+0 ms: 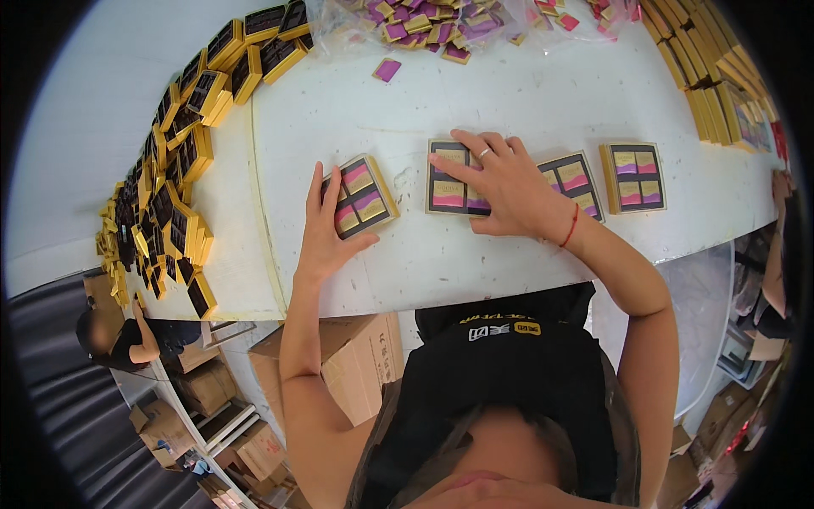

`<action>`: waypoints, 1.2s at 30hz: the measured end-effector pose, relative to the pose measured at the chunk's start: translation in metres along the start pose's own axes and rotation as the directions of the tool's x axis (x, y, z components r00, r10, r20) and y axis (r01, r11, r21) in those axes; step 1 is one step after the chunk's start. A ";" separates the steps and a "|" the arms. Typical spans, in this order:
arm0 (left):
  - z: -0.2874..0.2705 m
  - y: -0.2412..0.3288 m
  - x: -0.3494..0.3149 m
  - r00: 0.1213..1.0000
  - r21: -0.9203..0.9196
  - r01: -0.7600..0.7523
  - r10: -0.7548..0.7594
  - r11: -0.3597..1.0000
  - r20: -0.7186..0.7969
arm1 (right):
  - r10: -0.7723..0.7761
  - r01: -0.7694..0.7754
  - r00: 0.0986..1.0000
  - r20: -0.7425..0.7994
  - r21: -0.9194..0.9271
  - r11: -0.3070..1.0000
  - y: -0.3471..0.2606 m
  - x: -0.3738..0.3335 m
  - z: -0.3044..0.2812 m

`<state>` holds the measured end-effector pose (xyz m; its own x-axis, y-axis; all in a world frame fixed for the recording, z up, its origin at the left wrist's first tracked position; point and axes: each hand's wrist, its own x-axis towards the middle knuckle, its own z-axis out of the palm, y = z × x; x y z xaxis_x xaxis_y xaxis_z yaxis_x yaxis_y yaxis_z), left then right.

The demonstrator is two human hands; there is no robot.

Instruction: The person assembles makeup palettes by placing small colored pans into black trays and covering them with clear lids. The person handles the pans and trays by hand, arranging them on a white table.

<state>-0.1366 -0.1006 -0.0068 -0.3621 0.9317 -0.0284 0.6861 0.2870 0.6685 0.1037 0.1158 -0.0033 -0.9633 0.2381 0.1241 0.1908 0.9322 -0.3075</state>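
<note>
Filled box point(359, 197) near table edge point(398, 297), left hand point(326, 233) touching

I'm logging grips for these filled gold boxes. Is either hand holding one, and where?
Neither lifts one. The left hand touches the left edge of a tilted box; the right hand lies flat on the next box.

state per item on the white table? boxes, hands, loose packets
left hand: flat on table, fingers touching tilted box
tilted box: open, four packets inside
right hand: fingers spread, pressing on second box
second box: open, filled, partly covered
third box: open, filled
fourth box: open, filled, untouched
empty trays: piled, unfilled
loose packets: heaped in clear bag
</note>
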 end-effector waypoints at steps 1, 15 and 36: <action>0.003 -0.005 0.000 1.000 -0.015 0.000 0.000 1.000 -0.002 | 0.005 -0.005 1.000 0.023 0.028 1.000 0.001 0.002 -0.001; 0.027 0.032 0.003 0.943 -0.852 0.097 -0.320 0.514 -0.086 | -0.220 0.243 0.968 -0.119 0.231 0.942 -0.063 0.049 0.011; 0.097 0.063 0.036 0.997 -0.997 0.078 -0.008 0.024 0.077 | -0.125 0.158 0.977 -0.174 0.192 0.969 -0.024 0.008 -0.041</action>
<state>-0.0455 -0.0270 -0.0377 -0.3174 0.9439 -0.0910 -0.6405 -0.1427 0.7546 0.0989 0.1061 0.0439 -0.9320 0.1629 0.3238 -0.0041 0.8884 -0.4590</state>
